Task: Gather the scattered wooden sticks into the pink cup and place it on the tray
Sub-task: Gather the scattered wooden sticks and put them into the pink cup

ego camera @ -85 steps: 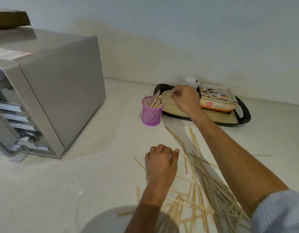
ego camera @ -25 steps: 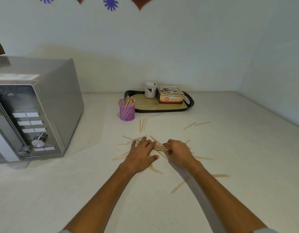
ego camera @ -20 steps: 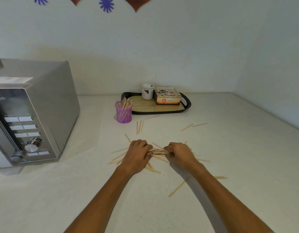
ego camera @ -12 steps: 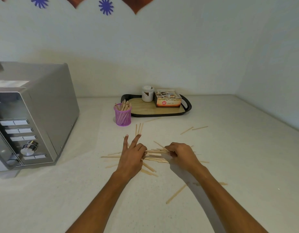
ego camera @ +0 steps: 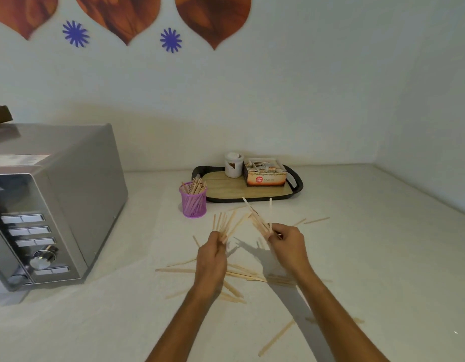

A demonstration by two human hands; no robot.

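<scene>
Currently: left hand (ego camera: 211, 253) clenched on fanned wooden sticks (ego camera: 227, 223); right hand (ego camera: 287, 244) pinching second bunch (ego camera: 260, 220). Pink cup (ego camera: 193, 202) beside tray (ego camera: 295, 185), part-filled. Best squared into one bundle, then lowered upright; more scattered sticks (ego camera: 241, 275) on counter.

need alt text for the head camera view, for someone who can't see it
Both hands are raised above a white counter, the left hand and right hand each gripping a bunch of wooden sticks. More sticks lie scattered below; a pink cup of sticks stands beside a tray, with a microwave at left.
</scene>
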